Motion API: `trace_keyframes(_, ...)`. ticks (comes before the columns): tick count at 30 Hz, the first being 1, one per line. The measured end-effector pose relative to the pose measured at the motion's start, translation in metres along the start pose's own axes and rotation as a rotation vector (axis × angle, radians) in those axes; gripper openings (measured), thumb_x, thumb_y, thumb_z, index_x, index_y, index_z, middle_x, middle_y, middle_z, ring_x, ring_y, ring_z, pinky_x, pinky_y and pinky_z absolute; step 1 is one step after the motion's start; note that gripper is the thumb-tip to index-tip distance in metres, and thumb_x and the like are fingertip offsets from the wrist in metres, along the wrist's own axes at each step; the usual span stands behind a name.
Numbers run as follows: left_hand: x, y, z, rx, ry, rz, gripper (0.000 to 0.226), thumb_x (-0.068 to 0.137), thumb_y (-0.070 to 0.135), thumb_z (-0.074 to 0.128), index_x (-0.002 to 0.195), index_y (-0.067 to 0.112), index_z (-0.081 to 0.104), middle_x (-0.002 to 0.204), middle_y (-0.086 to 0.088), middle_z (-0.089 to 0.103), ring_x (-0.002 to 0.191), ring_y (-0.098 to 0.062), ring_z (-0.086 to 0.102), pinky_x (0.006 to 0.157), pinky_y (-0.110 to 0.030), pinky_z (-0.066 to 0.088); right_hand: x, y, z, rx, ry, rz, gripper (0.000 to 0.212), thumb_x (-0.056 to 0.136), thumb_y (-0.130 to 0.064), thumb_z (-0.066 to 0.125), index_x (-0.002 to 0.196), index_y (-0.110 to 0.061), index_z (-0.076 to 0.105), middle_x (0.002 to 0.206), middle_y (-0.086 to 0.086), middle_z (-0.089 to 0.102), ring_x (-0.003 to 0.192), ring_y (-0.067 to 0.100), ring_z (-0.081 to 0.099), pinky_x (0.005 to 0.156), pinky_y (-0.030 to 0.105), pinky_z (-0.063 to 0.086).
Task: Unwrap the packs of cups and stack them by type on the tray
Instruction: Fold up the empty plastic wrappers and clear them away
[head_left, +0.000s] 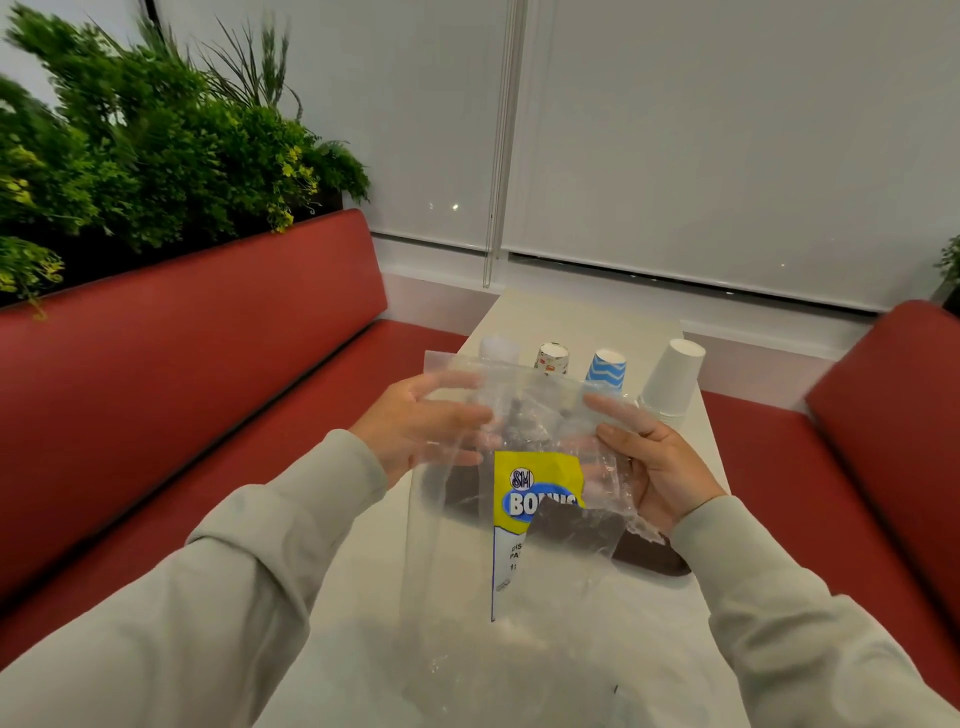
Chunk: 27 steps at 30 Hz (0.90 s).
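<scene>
Empty SM Bonus wrapper (535, 499) held up over the brown tray (654, 558), probably to keep it off the cup stacks (672, 379) behind the tray. Right hand (654, 467) fingers pinch its edge, left hand (415, 431) fingers lie straight against it.

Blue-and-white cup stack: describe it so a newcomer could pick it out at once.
On the white table, four cup stacks stand in a row beyond the plastic wrapper. The blue-and-white cup stack is third from the left, the only one with wavy stripes.
</scene>
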<state>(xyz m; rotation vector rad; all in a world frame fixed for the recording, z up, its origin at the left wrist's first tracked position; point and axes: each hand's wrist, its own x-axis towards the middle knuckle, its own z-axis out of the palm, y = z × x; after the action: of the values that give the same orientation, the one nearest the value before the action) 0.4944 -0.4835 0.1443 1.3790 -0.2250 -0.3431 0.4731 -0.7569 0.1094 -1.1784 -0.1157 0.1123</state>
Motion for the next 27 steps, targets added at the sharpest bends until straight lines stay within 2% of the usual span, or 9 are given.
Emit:
trace_keyframes(4,0.004,0.002,0.009,0.105,0.048,0.015,0.038,0.076,-0.01,0.075,0.112,-0.004,0.064,0.084,-0.02,0.074,0.071,-0.026,0.074,0.061,-0.03,0.058,-0.002,-0.001,0.004,-0.042,-0.004,0.022,0.032,0.075,-0.008,0.07,0.106,-0.012,0.078,0.107,0.015,0.073,0.085,0.023,0.074,0.067,0.034,0.062)
trace_keyframes(9,0.003,0.007,0.005,0.192,-0.017,0.032,0.038,0.08,-0.004,0.075,0.116,0.005,0.067,0.092,-0.02,0.075,0.077,-0.023,0.074,0.062,-0.026,0.058,-0.005,-0.007,-0.004,-0.103,-0.031,0.073,0.058,0.056,-0.026,0.093,0.109,-0.008,0.076,0.105,0.014,0.073,0.086,0.023,0.073,0.069,0.034,0.062)
trace_keyframes(12,0.003,0.006,0.003,0.187,-0.048,0.051,0.041,0.079,0.001,0.075,0.119,0.01,0.068,0.091,-0.017,0.075,0.078,-0.022,0.072,0.066,-0.029,0.059,-0.007,-0.01,-0.004,-0.056,-0.046,0.072,0.03,0.075,-0.012,0.073,0.104,-0.011,0.079,0.101,0.013,0.075,0.084,0.023,0.074,0.069,0.035,0.062)
trace_keyframes(15,0.002,0.006,0.0,0.086,-0.129,0.025,0.041,0.083,-0.002,0.067,0.123,0.007,0.066,0.092,-0.017,0.073,0.077,-0.022,0.071,0.068,-0.035,0.06,-0.009,-0.012,-0.004,-0.026,-0.006,0.062,0.029,0.081,-0.003,0.059,0.097,-0.014,0.081,0.1,0.013,0.076,0.086,0.025,0.074,0.076,0.039,0.062)
trace_keyframes(18,0.003,0.007,0.002,0.055,-0.124,0.057,0.03,0.084,-0.006,0.065,0.112,0.002,0.069,0.087,-0.015,0.074,0.074,-0.022,0.072,0.066,-0.036,0.061,-0.011,-0.014,0.001,-0.031,0.004,0.025,0.028,0.079,-0.003,0.059,0.091,-0.014,0.082,0.098,0.012,0.075,0.084,0.024,0.074,0.075,0.037,0.062)
trace_keyframes(22,0.004,0.008,0.003,0.038,-0.079,0.062,0.022,0.087,-0.017,0.057,0.086,-0.002,0.072,0.08,-0.018,0.071,0.07,-0.028,0.071,0.064,-0.033,0.06,-0.013,-0.016,0.008,-0.041,0.025,-0.026,0.027,0.071,0.002,0.056,0.06,-0.013,0.076,0.075,0.006,0.071,0.061,0.018,0.07,0.053,0.026,0.058)
trace_keyframes(24,0.004,0.009,0.002,0.029,-0.076,0.054,0.027,0.087,-0.02,0.053,0.077,-0.003,0.071,0.077,-0.017,0.071,0.069,-0.029,0.071,0.063,-0.032,0.06,-0.011,-0.014,0.006,-0.009,0.002,-0.009,0.026,0.071,0.002,0.055,0.056,-0.012,0.072,0.067,0.006,0.066,0.054,0.018,0.066,0.049,0.025,0.056)
trace_keyframes(26,0.003,0.01,0.0,0.024,-0.104,0.041,0.027,0.087,-0.019,0.052,0.076,-0.002,0.071,0.078,-0.018,0.071,0.07,-0.029,0.072,0.065,-0.033,0.061,-0.011,-0.015,0.004,-0.012,-0.044,0.024,0.006,0.066,-0.008,0.07,0.061,-0.011,0.071,0.069,0.007,0.064,0.055,0.019,0.065,0.052,0.025,0.056)
trace_keyframes(27,0.003,0.01,-0.002,0.027,-0.13,0.027,0.024,0.085,-0.017,0.054,0.077,-0.003,0.072,0.081,-0.02,0.071,0.074,-0.031,0.072,0.067,-0.035,0.061,-0.01,-0.015,0.002,-0.018,-0.067,0.036,0.014,0.055,-0.016,0.081,0.063,-0.009,0.071,0.071,0.008,0.064,0.057,0.02,0.064,0.054,0.025,0.056)
